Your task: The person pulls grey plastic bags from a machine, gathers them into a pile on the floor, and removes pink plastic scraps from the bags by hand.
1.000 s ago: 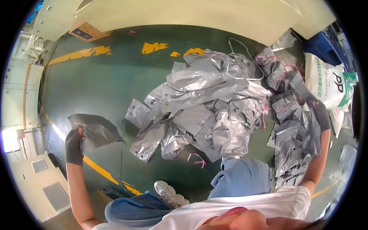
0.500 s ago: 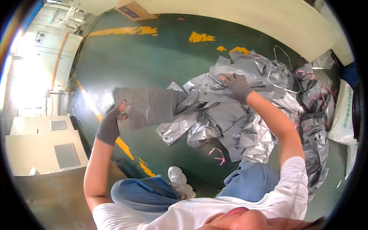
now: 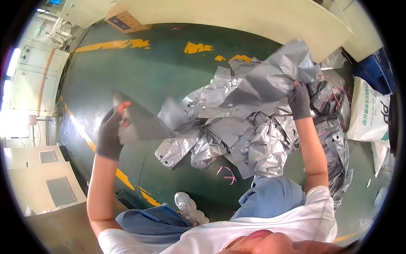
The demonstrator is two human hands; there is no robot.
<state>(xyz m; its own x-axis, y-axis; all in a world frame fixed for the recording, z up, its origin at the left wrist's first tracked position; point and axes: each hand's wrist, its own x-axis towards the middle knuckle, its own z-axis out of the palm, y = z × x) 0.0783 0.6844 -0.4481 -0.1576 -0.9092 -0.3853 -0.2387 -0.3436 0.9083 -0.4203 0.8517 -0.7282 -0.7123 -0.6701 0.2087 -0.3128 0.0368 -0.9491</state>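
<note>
My left hand (image 3: 111, 134), in a grey fingerless-tip glove, is closed on the edge of a grey plastic bag (image 3: 144, 122). This bag hangs out toward the right, and its far end is smeared by motion. My right hand (image 3: 299, 102), gloved likewise, grips another silvery-grey plastic bag (image 3: 268, 78) by its right end, raised over the heap. Beneath and between the hands spreads a pile of crumpled grey plastic bags (image 3: 230, 134), several with punched holes near their edges.
A pink tie (image 3: 227, 174) lies on the green floor in front of my knees. White sacks (image 3: 367, 112) and a blue bin (image 3: 375, 70) stand at the right. Cream panels (image 3: 237, 17) run along the far side, with a cardboard box (image 3: 126, 22) at far left. Cream cabinets (image 3: 38, 182) stand left.
My right hand has closed on a bag from the pile and lifted it to the right. The left hand's bag has swung and folded narrower. The whole view has shifted slightly.
</note>
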